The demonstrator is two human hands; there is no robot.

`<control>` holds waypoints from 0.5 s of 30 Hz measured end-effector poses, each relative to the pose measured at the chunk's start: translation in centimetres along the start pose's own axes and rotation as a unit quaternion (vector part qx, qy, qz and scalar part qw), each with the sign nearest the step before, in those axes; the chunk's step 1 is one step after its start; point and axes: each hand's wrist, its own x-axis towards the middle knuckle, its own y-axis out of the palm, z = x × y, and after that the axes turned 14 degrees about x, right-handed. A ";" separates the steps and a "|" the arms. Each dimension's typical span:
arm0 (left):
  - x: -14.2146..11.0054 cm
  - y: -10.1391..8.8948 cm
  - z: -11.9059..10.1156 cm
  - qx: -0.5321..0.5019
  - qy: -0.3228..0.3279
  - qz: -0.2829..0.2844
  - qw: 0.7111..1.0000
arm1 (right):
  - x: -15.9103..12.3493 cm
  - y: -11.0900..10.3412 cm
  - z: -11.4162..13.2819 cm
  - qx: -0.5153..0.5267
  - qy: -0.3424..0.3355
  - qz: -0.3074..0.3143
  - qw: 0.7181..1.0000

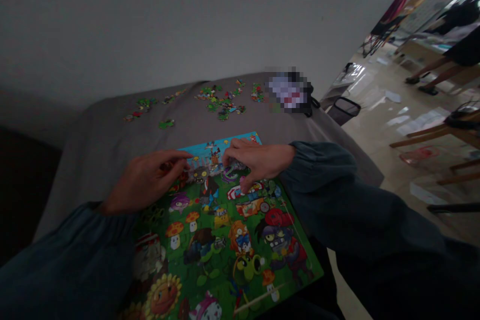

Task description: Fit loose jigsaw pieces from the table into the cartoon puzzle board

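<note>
A colourful cartoon jigsaw puzzle board (225, 240) lies in front of me, over the near edge of a grey-covered table (105, 140). My left hand (148, 180) rests on the board's upper left, fingers stretched toward the middle, index finger touching the picture. My right hand (255, 160) presses on the upper part of the board, fingers curled down onto the pieces there; whether it holds one is hidden. Loose puzzle pieces (221, 102) lie scattered at the table's far edge.
A blurred-out object with a dark bag (290, 92) sits at the table's far right corner. A dark bin (345, 109) stands on the floor beside the table. To the right are wooden chair legs (431, 135), papers on the floor, and another person's legs (438, 72).
</note>
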 end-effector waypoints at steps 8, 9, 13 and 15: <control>-0.1 0.1 0.2 -0.010 -0.006 0.008 1.000 | 0.0 0.4 -0.5 -0.006 -0.013 -0.028 1.000; -0.1 0.1 0.3 -0.008 -0.007 0.007 1.000 | 0.0 0.0 -0.6 -0.006 -0.024 -0.031 0.999; -0.1 0.1 0.4 -0.015 -0.014 0.016 1.000 | -0.4 -2.8 -2.8 -0.026 -0.038 -0.191 0.981; -0.1 0.0 0.3 -0.022 -0.015 0.018 0.999 | -1.1 -4.6 -5.0 -0.071 0.026 -0.362 0.929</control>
